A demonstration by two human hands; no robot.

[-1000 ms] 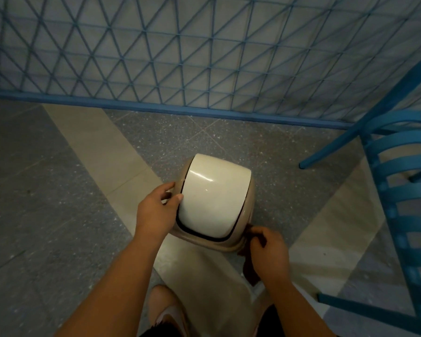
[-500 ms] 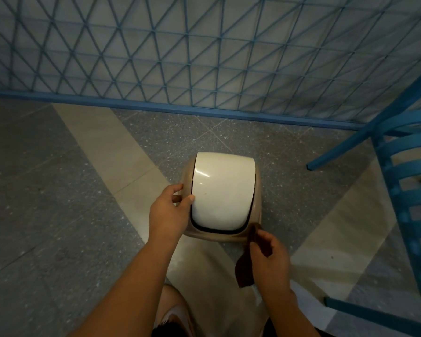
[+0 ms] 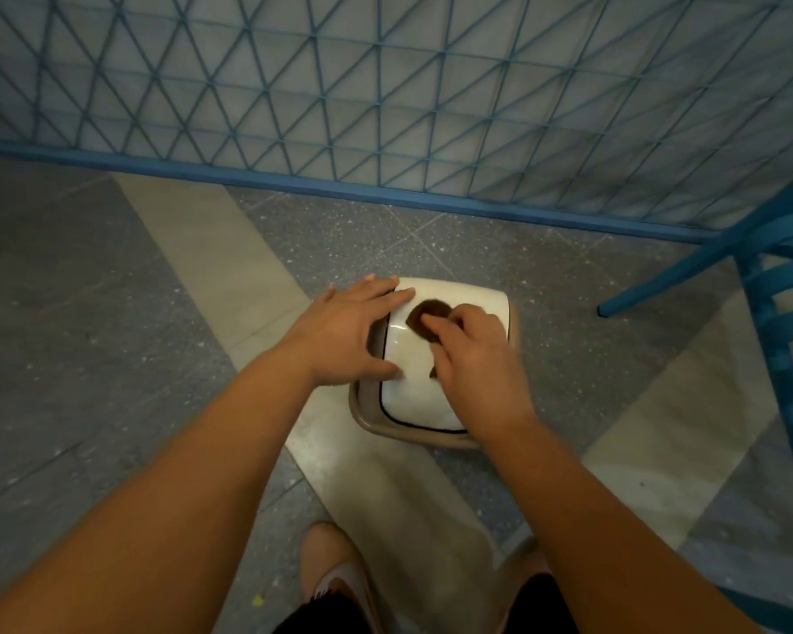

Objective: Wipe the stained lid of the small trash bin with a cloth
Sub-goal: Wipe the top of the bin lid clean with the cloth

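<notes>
A small beige trash bin (image 3: 372,421) with a glossy cream curved lid (image 3: 413,395) stands on the floor in the middle of the view. My left hand (image 3: 349,331) lies flat with spread fingers on the lid's left edge and the bin's rim, steadying it. My right hand (image 3: 472,359) presses a dark brown cloth (image 3: 426,318) onto the top of the lid. Most of the cloth is hidden under the fingers. No stain shows on the visible part of the lid.
A blue wire-mesh fence (image 3: 385,107) on a blue base rail runs along the back. A blue slatted chair (image 3: 779,322) stands close at the right. The floor is grey speckled tile with pale bands. My foot (image 3: 330,565) shows at the bottom.
My right hand has risen from the bin's front right corner and brought the cloth onto the lid's top. My left hand slid forward and flattened along the lid's left side.
</notes>
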